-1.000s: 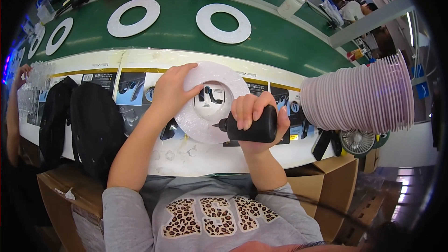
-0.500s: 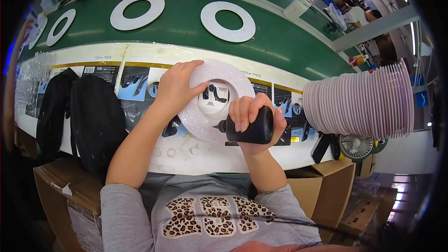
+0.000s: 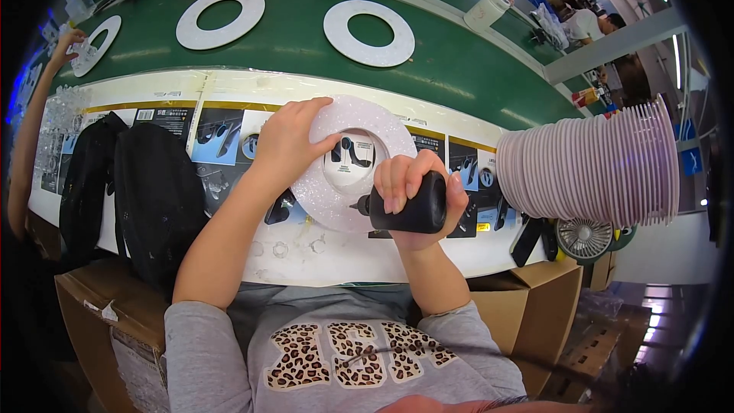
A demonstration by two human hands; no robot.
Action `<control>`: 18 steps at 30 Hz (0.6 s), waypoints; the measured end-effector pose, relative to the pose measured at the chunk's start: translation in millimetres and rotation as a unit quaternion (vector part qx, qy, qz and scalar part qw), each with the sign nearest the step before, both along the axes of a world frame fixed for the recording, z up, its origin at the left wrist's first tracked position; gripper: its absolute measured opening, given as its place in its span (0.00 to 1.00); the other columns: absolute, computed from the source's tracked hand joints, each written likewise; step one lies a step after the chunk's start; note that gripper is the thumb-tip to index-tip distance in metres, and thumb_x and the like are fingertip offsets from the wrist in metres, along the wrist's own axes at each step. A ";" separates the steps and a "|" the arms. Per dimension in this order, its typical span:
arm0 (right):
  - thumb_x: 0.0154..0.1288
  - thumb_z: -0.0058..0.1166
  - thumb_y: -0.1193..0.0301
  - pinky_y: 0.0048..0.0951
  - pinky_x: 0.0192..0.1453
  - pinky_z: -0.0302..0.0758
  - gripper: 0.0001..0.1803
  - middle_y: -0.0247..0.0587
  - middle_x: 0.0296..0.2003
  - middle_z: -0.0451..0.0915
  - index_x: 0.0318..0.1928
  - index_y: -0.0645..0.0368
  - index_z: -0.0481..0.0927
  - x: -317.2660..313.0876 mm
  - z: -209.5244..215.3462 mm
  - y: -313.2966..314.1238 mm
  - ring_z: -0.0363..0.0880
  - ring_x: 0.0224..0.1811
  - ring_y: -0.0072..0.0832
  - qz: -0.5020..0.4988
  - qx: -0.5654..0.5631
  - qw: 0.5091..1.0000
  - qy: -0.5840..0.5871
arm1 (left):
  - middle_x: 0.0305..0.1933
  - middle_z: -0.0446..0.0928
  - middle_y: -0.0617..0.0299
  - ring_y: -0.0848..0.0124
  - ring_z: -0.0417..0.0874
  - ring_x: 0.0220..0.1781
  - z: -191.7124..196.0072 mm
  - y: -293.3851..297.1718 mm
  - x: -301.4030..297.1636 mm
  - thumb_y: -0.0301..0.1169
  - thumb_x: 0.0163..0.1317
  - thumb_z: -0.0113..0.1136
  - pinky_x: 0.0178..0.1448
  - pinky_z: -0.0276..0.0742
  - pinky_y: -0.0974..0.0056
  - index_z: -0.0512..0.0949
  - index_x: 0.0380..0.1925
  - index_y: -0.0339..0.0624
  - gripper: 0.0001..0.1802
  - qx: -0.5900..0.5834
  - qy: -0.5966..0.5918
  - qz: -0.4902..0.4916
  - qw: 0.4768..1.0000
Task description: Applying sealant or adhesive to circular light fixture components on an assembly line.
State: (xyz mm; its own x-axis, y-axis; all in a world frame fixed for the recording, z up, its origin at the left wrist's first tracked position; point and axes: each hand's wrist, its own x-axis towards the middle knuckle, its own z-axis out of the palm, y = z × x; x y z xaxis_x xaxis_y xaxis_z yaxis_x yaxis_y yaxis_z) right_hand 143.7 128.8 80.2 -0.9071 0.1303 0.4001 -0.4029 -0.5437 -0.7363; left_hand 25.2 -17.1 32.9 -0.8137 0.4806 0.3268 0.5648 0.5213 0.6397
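Note:
A white, glitter-speckled flat ring (image 3: 321, 191) lies tilted in front of me over the printed sheets. My left hand (image 3: 294, 134) grips its upper left part, the thumb reaching to the inner hole and the fingers at the outer edge. In my right hand (image 3: 428, 191) is a black squeeze bottle (image 3: 409, 210), held on its side. Its thin nozzle points left, close to the ring's lower right part. Whether the tip touches the ring I cannot tell.
Flat white rings (image 3: 368, 33) lie on the green conveyor belt (image 3: 298, 46). A tall stack of white rings (image 3: 585, 164) stands at right by a small fan (image 3: 585, 239). Black bags (image 3: 157, 199) lie at left, where another person's hand (image 3: 70, 47) reaches in. Cardboard boxes (image 3: 115, 298) stand below.
The rings on the green belt have shifted slightly left. The other person's hand at far left has come over a ring. My hands have barely moved.

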 end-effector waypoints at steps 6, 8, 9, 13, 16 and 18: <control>0.68 0.30 0.49 0.26 0.33 0.61 0.25 0.37 0.18 0.68 0.26 0.56 0.65 3.7 3.2 3.9 0.64 0.21 0.25 -0.018 -0.036 0.999 0.022 | 0.45 0.79 0.54 0.58 0.79 0.48 1.7 -0.9 1.4 0.38 0.47 0.69 0.52 0.75 0.58 0.76 0.50 0.44 0.28 0.007 0.006 0.004 1.000; 0.68 0.30 0.49 0.27 0.34 0.61 0.25 0.38 0.18 0.68 0.26 0.56 0.66 6.1 5.8 4.7 0.64 0.21 0.25 -0.005 -0.039 0.999 0.029 | 0.45 0.79 0.55 0.59 0.79 0.48 1.3 -1.2 1.3 0.38 0.47 0.69 0.51 0.75 0.58 0.76 0.49 0.43 0.27 0.004 0.009 0.008 1.000; 0.68 0.31 0.49 0.27 0.34 0.61 0.25 0.38 0.18 0.68 0.26 0.57 0.66 9.4 8.3 4.4 0.65 0.21 0.26 0.020 -0.034 0.999 0.016 | 0.45 0.79 0.53 0.58 0.79 0.49 0.6 -0.9 0.9 0.38 0.47 0.70 0.52 0.75 0.58 0.76 0.50 0.44 0.28 0.006 0.002 0.004 1.000; 0.70 0.28 0.49 0.27 0.30 0.61 0.26 0.34 0.16 0.69 0.25 0.55 0.66 15.1 16.0 -0.6 0.65 0.18 0.23 0.073 0.025 0.997 -0.008 | 0.47 0.78 0.52 0.56 0.79 0.50 0.5 0.0 0.5 0.37 0.47 0.70 0.53 0.75 0.59 0.75 0.51 0.46 0.29 0.003 -0.005 -0.001 1.000; 0.69 0.28 0.49 0.26 0.30 0.60 0.26 0.34 0.15 0.68 0.24 0.55 0.66 18.2 16.5 -4.1 0.64 0.18 0.23 0.086 0.063 0.994 -0.032 | 0.47 0.78 0.52 0.57 0.78 0.50 0.2 -0.6 0.5 0.37 0.47 0.70 0.53 0.75 0.59 0.75 0.51 0.46 0.29 0.005 0.006 0.000 1.000; 0.69 0.29 0.49 0.26 0.29 0.60 0.26 0.35 0.15 0.68 0.24 0.56 0.66 18.9 16.1 -4.6 0.64 0.18 0.23 0.074 0.090 0.992 -0.049 | 0.47 0.78 0.52 0.57 0.78 0.50 -0.4 -0.9 0.1 0.37 0.47 0.70 0.54 0.75 0.59 0.75 0.52 0.46 0.29 0.003 0.006 0.001 1.000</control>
